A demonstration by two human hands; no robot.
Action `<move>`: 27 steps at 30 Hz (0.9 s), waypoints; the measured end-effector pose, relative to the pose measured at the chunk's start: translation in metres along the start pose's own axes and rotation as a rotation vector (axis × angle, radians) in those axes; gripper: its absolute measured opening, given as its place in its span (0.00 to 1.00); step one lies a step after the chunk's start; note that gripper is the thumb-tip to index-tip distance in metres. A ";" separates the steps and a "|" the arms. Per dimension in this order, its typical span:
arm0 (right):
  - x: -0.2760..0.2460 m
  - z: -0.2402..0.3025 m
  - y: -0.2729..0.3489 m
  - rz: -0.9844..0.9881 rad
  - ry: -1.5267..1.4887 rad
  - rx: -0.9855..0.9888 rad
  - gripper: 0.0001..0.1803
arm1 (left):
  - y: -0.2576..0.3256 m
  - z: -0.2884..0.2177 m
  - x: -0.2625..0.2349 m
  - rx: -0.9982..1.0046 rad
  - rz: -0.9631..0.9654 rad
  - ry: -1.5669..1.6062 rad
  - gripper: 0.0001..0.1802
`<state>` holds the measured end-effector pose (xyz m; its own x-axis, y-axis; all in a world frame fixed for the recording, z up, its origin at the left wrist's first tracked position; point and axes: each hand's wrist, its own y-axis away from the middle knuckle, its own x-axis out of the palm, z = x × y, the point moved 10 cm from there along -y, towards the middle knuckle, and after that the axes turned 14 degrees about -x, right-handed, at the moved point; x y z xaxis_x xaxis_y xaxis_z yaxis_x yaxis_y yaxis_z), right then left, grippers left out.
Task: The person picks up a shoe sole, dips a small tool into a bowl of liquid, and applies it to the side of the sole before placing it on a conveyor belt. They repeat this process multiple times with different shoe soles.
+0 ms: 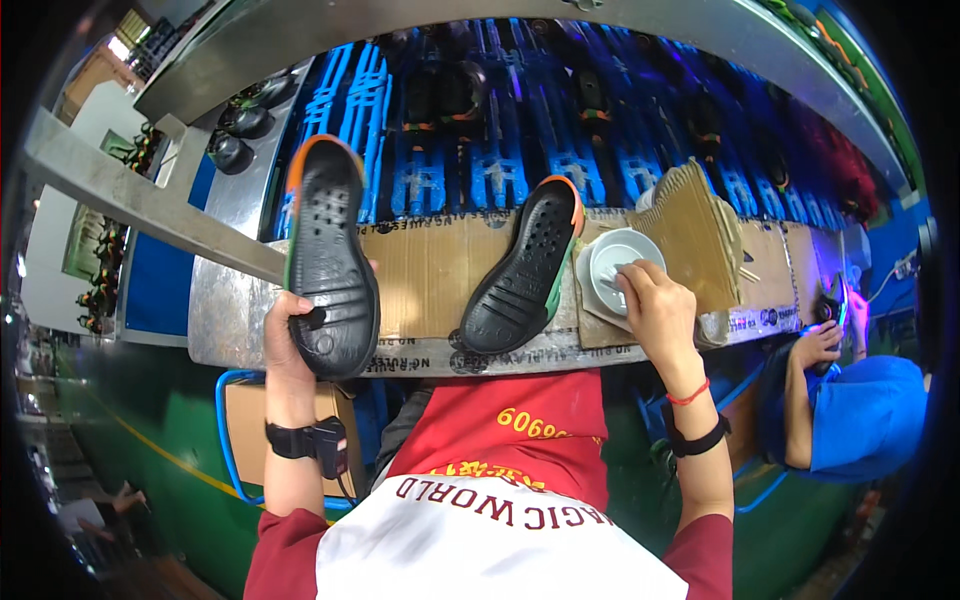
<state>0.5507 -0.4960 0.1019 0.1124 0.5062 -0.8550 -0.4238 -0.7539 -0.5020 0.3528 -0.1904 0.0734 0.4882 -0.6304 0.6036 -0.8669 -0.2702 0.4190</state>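
Note:
My left hand [287,335] grips the heel end of a black shoe sole [330,255] with an orange and green rim, holding it upright above the metal bench edge. A second black sole [525,270] with the same rim lies flat on the cardboard sheet [430,270] in the middle. My right hand [655,305] reaches into a white bowl [620,262] on the right, fingers pinched on a small tool or brush that I cannot make out clearly.
Behind the bench a blue slatted conveyor [500,130] carries several dark shoes. A stack of cardboard pieces [700,230] leans beside the bowl. A metal bar [150,205] crosses at left. A person in blue [850,400] works at right.

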 end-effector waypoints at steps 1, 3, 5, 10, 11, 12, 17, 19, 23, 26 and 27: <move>0.003 0.002 0.000 0.021 0.000 -0.017 0.03 | -0.004 0.011 0.014 -0.033 0.065 0.045 0.41; 0.005 0.002 0.001 0.037 0.010 -0.015 0.03 | -0.011 0.034 0.034 -0.116 0.152 0.158 0.42; 0.009 0.003 0.001 0.063 0.018 -0.029 0.03 | -0.019 0.052 0.050 -0.146 0.096 0.265 0.44; -0.011 0.002 0.002 -0.009 0.035 -0.030 0.03 | -0.024 0.054 0.096 -0.211 0.363 0.338 0.49; -0.021 0.003 -0.001 -0.043 0.040 -0.012 0.03 | -0.021 0.053 0.108 -0.192 0.464 0.140 0.49; -0.023 0.002 -0.001 -0.043 0.040 -0.006 0.03 | -0.016 0.056 0.120 -0.176 0.565 -0.061 0.49; -0.024 -0.004 0.003 -0.023 -0.049 0.007 0.04 | -0.023 0.057 0.109 0.138 0.318 -0.489 0.54; -0.044 -0.004 0.002 -0.151 -0.197 0.053 0.06 | 0.002 0.030 0.128 0.625 0.199 -0.705 0.54; -0.066 0.029 -0.006 -0.261 -0.430 -0.090 0.07 | 0.003 0.047 0.164 0.584 0.233 -1.391 0.34; -0.067 0.051 -0.013 -0.234 -0.417 -0.206 0.08 | -0.001 0.067 0.157 0.389 0.342 -1.345 0.24; -0.066 0.051 -0.014 -0.233 -0.419 -0.203 0.08 | 0.000 0.068 0.157 0.385 0.343 -1.346 0.24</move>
<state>0.5030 -0.4974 0.1721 -0.2039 0.7634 -0.6129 -0.2431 -0.6459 -0.7237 0.4226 -0.3386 0.1219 -0.0220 -0.8398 -0.5425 -0.9987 -0.0062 0.0502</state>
